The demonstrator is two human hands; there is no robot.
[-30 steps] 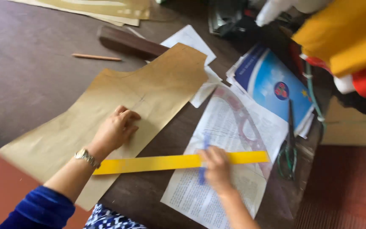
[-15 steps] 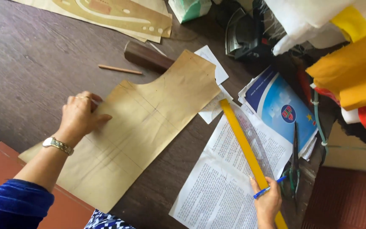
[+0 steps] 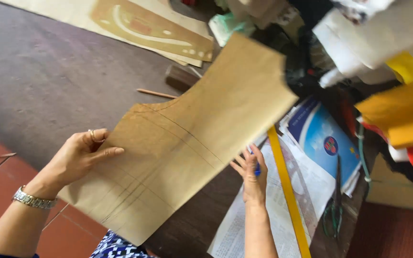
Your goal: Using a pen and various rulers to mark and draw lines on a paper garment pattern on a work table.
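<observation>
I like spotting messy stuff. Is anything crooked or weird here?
The yellow ruler lies slanted across the newspaper, not lined up with it. The brown paper pattern is lifted off the table by the left hand. The right hand holds a blue pen. Nothing looks spilled or torn.

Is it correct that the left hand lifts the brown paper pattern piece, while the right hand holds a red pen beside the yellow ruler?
Not quite: the pen is blue, not red. The head view shows it in the right hand, beside the yellow ruler. The rest is correct: the left hand lifts the brown paper pattern piece.
</observation>
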